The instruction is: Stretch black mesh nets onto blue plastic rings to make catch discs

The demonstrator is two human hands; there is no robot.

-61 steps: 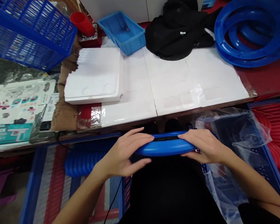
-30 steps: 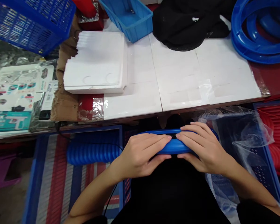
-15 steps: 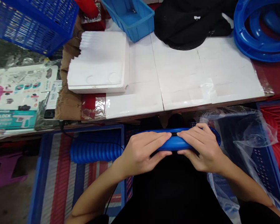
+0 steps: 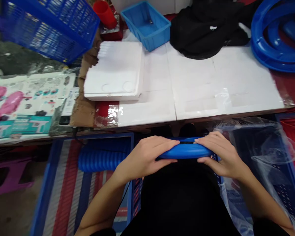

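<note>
A blue plastic ring (image 4: 188,151) is held edge-on in front of my body, just below the table's front edge. My left hand (image 4: 151,154) grips its left side, fingers over the top and thumb underneath. On the right side my right hand (image 4: 218,152) holds it the same way. A dark gap shows along the ring's upper side between my fingertips. Its far side is mostly hidden by my hands.
On the white-covered table (image 4: 199,88) are a white foam block (image 4: 115,72), a light-blue bin (image 4: 147,28), black cloth (image 4: 208,29) and blue rings (image 4: 258,49). Below stand a left crate (image 4: 131,164) with stacked blue rings (image 4: 100,157) and a right crate draped in clear plastic (image 4: 270,164).
My hands have moved slightly apart along the ring, and more of its middle shows. The ring looks tilted a little, with the gap on top wider. The camera view has shifted.
</note>
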